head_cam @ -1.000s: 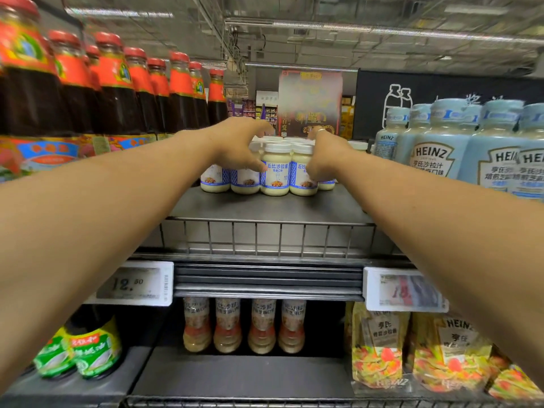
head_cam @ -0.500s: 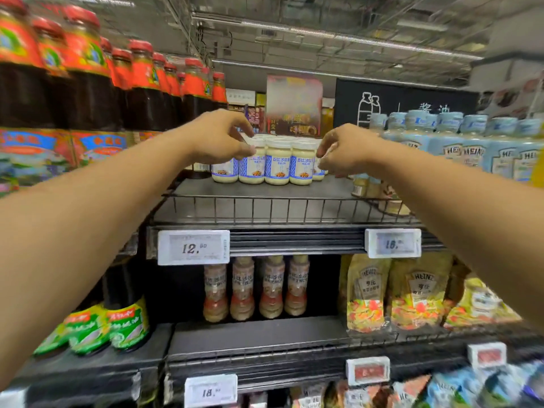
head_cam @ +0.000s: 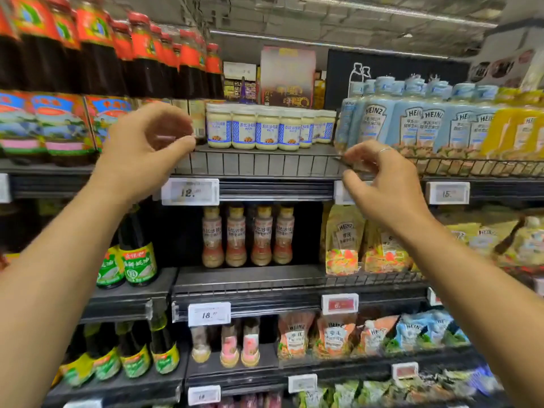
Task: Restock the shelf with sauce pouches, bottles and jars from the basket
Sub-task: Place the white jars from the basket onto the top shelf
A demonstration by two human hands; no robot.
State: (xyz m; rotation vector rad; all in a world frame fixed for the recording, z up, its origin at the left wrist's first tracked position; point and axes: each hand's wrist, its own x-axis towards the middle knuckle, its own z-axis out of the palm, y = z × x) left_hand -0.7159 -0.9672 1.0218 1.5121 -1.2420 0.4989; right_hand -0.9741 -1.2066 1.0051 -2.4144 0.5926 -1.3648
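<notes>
Both hands — left, right — loosely curled, empty; cream glass jars with white lids on wire-fronted shelf look heavy, breakable — grip around body.

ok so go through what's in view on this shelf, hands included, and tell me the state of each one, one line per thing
left hand: raised before the shelf, fingers loosely curled, holding nothing
right hand: raised, fingers loosely curled, empty, ring on one finger
white jars: upright, lids on, rowed on top shelf, apart from both hands
small dressing bottles: upright, capped, four abreast
Heinz pouches: standing on the middle shelf
12 price tag: clipped to shelf edge
</notes>
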